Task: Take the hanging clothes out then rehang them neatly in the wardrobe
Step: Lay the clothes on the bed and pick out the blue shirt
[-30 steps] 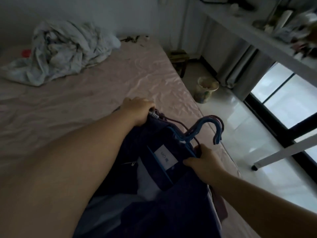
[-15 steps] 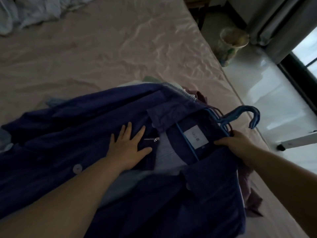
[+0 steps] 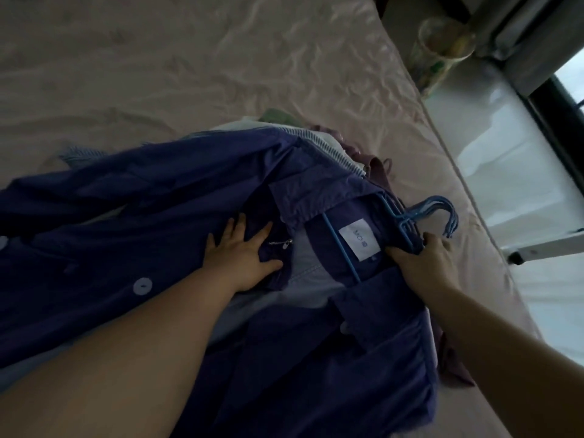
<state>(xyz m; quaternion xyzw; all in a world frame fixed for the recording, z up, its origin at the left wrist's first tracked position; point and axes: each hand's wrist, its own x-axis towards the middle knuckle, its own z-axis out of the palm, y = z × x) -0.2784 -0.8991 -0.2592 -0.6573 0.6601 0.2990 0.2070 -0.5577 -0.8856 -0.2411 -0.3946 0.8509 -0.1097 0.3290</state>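
The right hand (image 3: 425, 263) grips the hangers (image 3: 407, 226) at the coat (image 3: 177, 197) collar near the bed's (image 3: 158, 58) right edge, hooks pointing right, while the left hand (image 3: 243, 254) presses flat on the coat, which stretches leftward.

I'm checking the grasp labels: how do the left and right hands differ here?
The left hand lies flat with fingers spread on the blue jacket; the right hand curls its fingers around the blue hangers at the collar. Both touch the same clothes pile on the bed.
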